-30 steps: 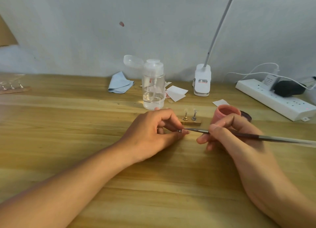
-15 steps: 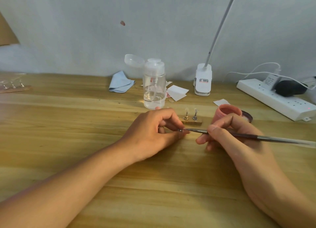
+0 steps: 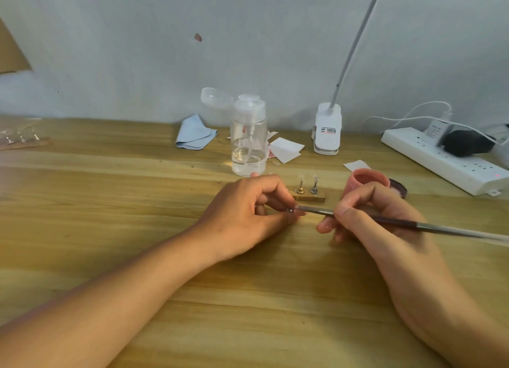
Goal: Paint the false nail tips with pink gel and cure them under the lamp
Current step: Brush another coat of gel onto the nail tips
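Down on the grainy wooden table (image 3: 110, 202), the left hand (image 3: 248, 210) pinches a tiny metal-footed false nail tip (image 3: 290, 210) between thumb and curled fingers. The right hand (image 3: 377, 218) grips a slender dark-handled brush (image 3: 440, 227), its silvery end touching that tip. Just behind stand a small wooden block (image 3: 308, 198) and a round pink gel pot (image 3: 366, 178).

Wooden table (image 3: 110, 191), pump bottle (image 3: 249, 141), blue cloth (image 3: 194, 134), power strip (image 3: 440, 158), pink jar (image 3: 366, 178), perhaps paper scraps (image 3: 286, 150)
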